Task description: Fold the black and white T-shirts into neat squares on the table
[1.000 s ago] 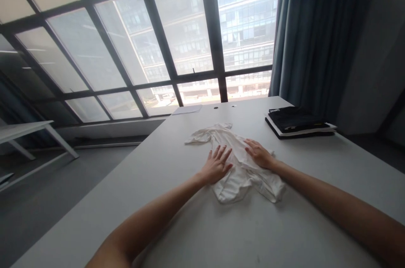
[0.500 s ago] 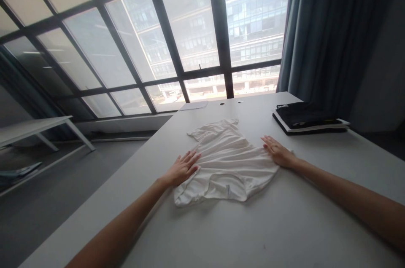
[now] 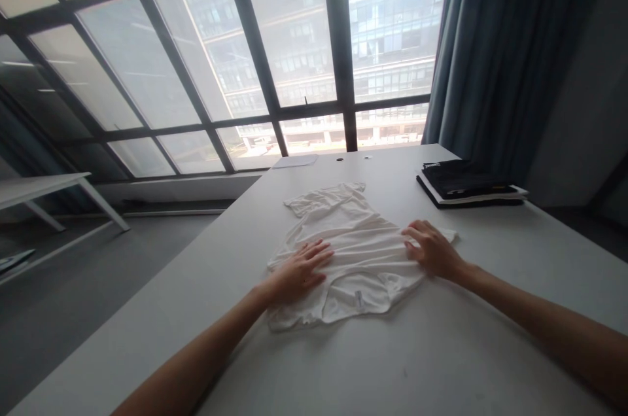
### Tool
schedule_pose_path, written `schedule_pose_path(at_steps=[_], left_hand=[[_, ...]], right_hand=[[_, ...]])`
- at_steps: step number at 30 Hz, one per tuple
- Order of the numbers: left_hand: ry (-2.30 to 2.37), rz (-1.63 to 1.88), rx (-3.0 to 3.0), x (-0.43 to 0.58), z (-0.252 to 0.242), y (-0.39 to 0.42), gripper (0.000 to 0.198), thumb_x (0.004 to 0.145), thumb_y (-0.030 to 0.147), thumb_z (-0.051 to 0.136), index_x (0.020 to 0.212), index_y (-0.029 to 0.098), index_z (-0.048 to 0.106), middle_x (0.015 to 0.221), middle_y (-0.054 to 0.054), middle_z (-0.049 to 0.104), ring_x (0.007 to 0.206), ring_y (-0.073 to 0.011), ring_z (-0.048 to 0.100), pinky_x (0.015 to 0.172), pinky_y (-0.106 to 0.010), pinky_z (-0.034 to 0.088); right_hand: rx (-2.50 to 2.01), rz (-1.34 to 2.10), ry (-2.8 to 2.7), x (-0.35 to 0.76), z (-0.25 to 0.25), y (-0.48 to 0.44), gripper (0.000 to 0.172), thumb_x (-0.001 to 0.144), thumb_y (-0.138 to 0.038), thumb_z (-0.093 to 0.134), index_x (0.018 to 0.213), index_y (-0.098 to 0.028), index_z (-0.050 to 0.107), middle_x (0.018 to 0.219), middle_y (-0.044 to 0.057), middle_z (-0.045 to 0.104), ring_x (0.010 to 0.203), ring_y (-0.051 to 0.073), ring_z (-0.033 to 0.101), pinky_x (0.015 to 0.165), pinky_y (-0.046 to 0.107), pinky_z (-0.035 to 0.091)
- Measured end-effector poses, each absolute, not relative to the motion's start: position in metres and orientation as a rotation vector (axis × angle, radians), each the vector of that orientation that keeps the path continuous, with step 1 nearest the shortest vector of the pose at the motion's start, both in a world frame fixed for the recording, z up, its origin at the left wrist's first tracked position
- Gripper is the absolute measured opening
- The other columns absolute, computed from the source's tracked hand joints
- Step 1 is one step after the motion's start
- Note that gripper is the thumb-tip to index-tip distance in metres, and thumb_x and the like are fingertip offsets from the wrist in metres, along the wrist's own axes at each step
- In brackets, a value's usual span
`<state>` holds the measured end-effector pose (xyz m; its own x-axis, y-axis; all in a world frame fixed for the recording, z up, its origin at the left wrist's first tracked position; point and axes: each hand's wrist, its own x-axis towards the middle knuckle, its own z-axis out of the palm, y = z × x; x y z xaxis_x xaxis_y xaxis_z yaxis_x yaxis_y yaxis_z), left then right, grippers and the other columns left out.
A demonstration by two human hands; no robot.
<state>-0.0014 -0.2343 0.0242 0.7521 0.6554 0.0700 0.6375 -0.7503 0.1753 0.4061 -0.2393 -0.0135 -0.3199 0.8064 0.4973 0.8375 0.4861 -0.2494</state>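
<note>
A white T-shirt (image 3: 356, 246) lies spread on the grey table (image 3: 392, 364), its neck opening toward me. My left hand (image 3: 300, 269) rests flat on the shirt's left side, fingers spread and open. My right hand (image 3: 432, 249) lies on the shirt's right side, fingers stretched out over the cloth, holding nothing.
A stack of folded dark and white clothes (image 3: 466, 184) sits at the table's far right. A sheet of paper (image 3: 296, 160) lies at the far edge by the window. A blue curtain (image 3: 495, 50) hangs at the right. Another table (image 3: 39, 186) stands at the left.
The shirt has been spread wider from a bunched strip. Both hands moved apart to its edges, then came back inward and now lie on the cloth.
</note>
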Motion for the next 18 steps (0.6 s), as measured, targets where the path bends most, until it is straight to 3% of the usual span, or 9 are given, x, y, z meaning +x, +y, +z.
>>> schedule_pose_path(at_steps=[3, 7, 11, 15, 18], left_hand=[[0.966, 0.105, 2.778, 0.001, 0.023, -0.243, 0.052, 0.103, 0.044, 0.044, 0.154, 0.04, 0.038, 0.166, 0.003, 0.024, 0.155, -0.0245, 0.015, 0.126, -0.05, 0.016], [0.89, 0.105, 2.749, -0.005, 0.026, -0.244, 0.045, 0.101, 0.04, 0.049, 0.146, 0.044, 0.05, 0.164, 0.005, 0.028, 0.154, -0.0256, 0.018, 0.125, -0.05, 0.019], [0.78, 0.243, 2.812, -0.004, 0.027, -0.241, 0.039, 0.099, 0.033, 0.054, 0.137, 0.04, 0.062, 0.16, 0.001, 0.038, 0.152, -0.0271, 0.025, 0.124, -0.053, 0.02], [0.701, 0.369, 2.869, 0.003, 0.018, -0.24, 0.042, 0.1, 0.029, 0.054, 0.142, 0.033, 0.057, 0.158, -0.005, 0.043, 0.151, -0.0267, 0.029, 0.124, -0.054, 0.022], [0.662, 0.343, 2.872, 0.006, 0.013, -0.242, 0.044, 0.1, 0.031, 0.055, 0.144, 0.034, 0.053, 0.157, -0.004, 0.044, 0.151, -0.0273, 0.028, 0.124, -0.054, 0.023]], right_hand=[[-1.346, 0.046, -2.153, 0.412, -0.012, -0.241, 0.023, 0.091, -0.021, 0.05, 0.1, -0.023, 0.071, 0.104, 0.009, 0.069, 0.1, 0.024, 0.062, 0.091, 0.036, 0.049], [-1.738, -0.107, -1.849, 0.46, -0.014, -0.218, 0.026, 0.09, -0.024, 0.051, 0.1, -0.017, 0.074, 0.108, 0.014, 0.071, 0.103, 0.028, 0.063, 0.092, 0.037, 0.047], [-1.887, 0.172, -1.869, 0.491, -0.016, -0.205, 0.023, 0.083, -0.037, 0.064, 0.081, -0.017, 0.075, 0.086, 0.011, 0.074, 0.081, 0.025, 0.067, 0.075, 0.032, 0.048], [-1.795, 0.304, -1.738, 0.484, -0.015, -0.206, 0.02, 0.081, -0.036, 0.064, 0.075, -0.018, 0.071, 0.075, 0.007, 0.073, 0.07, 0.022, 0.066, 0.065, 0.03, 0.046], [-1.66, 0.171, -1.546, 0.474, -0.011, -0.205, 0.025, 0.086, -0.041, 0.058, 0.083, -0.019, 0.072, 0.084, 0.009, 0.074, 0.079, 0.024, 0.067, 0.072, 0.033, 0.051]])
